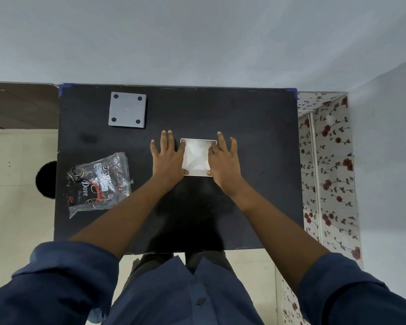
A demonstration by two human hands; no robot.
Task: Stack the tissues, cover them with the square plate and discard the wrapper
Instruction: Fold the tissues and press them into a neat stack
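Note:
A white stack of tissues (pixel 197 157) lies at the middle of the black table (pixel 256 137). My left hand (pixel 168 158) presses flat against the stack's left edge, fingers spread, thumb at its near corner. My right hand (pixel 224 159) lies against the right edge in the same way. Neither hand grips anything. A grey square plate (pixel 127 109) rests upside down at the far left of the table, showing its dark feet. The crumpled clear and black wrapper (pixel 99 181) lies near the table's left edge.
A round black bin opening (pixel 46 179) sits on the floor just left of the table, beside the wrapper. A floral-patterned cabinet (pixel 326 160) stands along the table's right side. A grey wall is behind the table.

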